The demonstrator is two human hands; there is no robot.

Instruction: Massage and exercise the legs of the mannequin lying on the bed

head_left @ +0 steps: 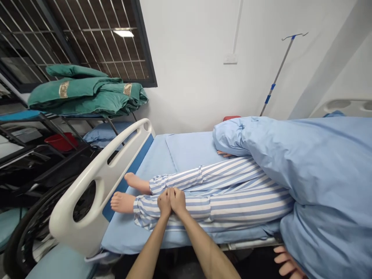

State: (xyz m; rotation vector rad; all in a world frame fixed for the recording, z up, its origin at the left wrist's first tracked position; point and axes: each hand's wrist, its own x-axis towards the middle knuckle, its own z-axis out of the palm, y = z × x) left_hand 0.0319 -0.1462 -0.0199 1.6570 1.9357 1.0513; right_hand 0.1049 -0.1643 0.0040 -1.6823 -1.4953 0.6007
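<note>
A lying figure, which looks like a manikin, wears blue-and-white striped trousers (238,203). My left hand (164,201) and my right hand (178,200) are side by side on the nearer lower leg, a little above the ankle. Both have their fingers curled over the striped trouser leg, thumbs close together; the fingertips are hidden. The nearer bare foot (123,202) points up to the left of my hands, and the farther foot (136,183) lies beyond it. A light blue quilt (319,170) is bunched over the figure's upper body.
The bed's white footboard (99,186) rises at left, beside a wheelchair wheel (17,232). Green folded bedding (87,95) is stacked under the barred window. An IV pole (273,87) stands by the wall. The figure's hand (286,261) hangs out at lower right.
</note>
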